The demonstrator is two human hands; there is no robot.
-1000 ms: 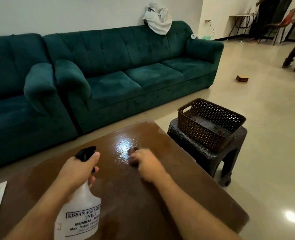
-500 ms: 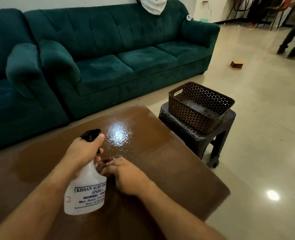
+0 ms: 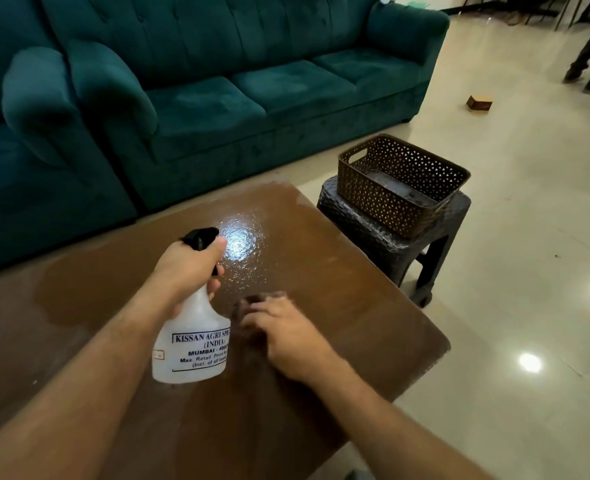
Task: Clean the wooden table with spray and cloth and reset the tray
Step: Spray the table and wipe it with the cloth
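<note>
Dim indoor light; a ceiling lamp glares off the wet table [image 3: 321, 271] and 3 bright spots shine on the floor [image 3: 529, 237]. Wide-angle bending at the edges; right hand [image 3: 286, 336] motion-blurred.

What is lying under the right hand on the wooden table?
A brown cloth peeks out past the fingers of the right hand, flat on the wet wooden table. The hand covers most of it, so its full shape stays hidden.

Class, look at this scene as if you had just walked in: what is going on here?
A person is cleaning a wooden table. The left hand grips a spray bottle by its neck, held upright above the tabletop. The right hand presses a dark cloth on the wood, blurred as if wiping. Part of the surface gleams wet. A brown perforated tray sits on a dark stool beside the table.
</note>
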